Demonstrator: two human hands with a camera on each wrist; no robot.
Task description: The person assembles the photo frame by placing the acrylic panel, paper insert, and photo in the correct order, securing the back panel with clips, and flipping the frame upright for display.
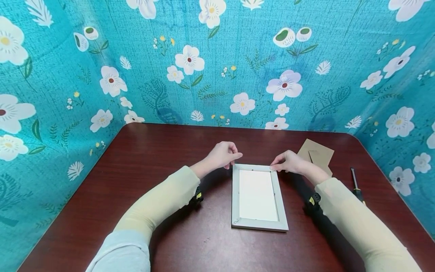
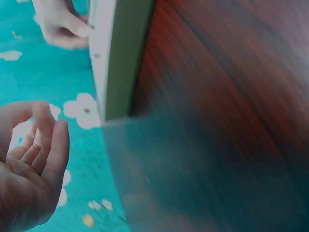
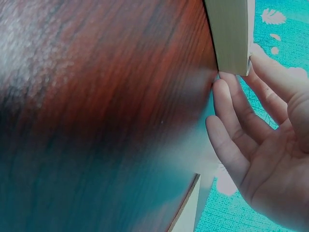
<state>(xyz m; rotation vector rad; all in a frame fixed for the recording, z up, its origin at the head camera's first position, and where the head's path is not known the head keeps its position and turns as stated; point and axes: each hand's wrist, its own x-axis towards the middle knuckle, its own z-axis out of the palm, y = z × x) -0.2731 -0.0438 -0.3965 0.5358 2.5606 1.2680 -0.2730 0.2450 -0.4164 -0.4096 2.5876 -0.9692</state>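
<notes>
A pale picture frame (image 1: 235,198) lies flat on the dark red-brown table, with a white sheet (image 1: 257,194) filling its middle. Small dark fasteners dot its inner edge. My right hand (image 1: 290,161) pinches the far right corner; the right wrist view has the thumb (image 3: 275,72) on the upper face and fingers at the corner's end. Just beyond the far left corner hovers my left hand (image 1: 222,155), loosely curled. In the left wrist view, a gap separates this hand (image 2: 34,169) from the frame's side (image 2: 125,63), and nothing shows between its fingers.
Behind the right forearm lies a brown backing board (image 1: 316,153) with a cut flap, partly hidden. Farther right is a screwdriver (image 1: 355,181), its handle partly covered by the sleeve. A teal flowered cloth (image 1: 217,75) hangs around the table's back and sides.
</notes>
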